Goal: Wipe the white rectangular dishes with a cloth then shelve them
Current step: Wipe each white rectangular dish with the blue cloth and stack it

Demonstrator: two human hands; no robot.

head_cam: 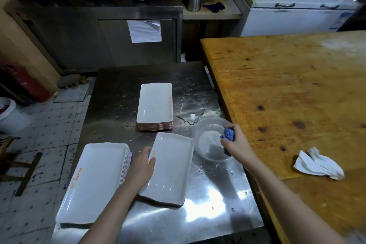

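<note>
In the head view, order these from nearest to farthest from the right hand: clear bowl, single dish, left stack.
1. Clear bowl, just under the right hand.
2. Single dish, left of the bowl.
3. Left stack, farthest left.

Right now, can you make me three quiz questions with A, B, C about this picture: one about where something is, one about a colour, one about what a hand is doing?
1. Where is the clear bowl?
A) on the wooden table
B) on the metal table
C) on the floor

2. What colour is the cloth in the right hand?
A) blue
B) red
C) yellow

3. What is the left hand doing?
A) hanging free
B) holding a spoon
C) gripping the edge of the single dish

Answers:
1 B, it sits on the metal table beside the single dish.
2 A, blue cloth sticks out of the hand over the bowl.
3 C, its thumb lies on the dish's left rim.
</note>
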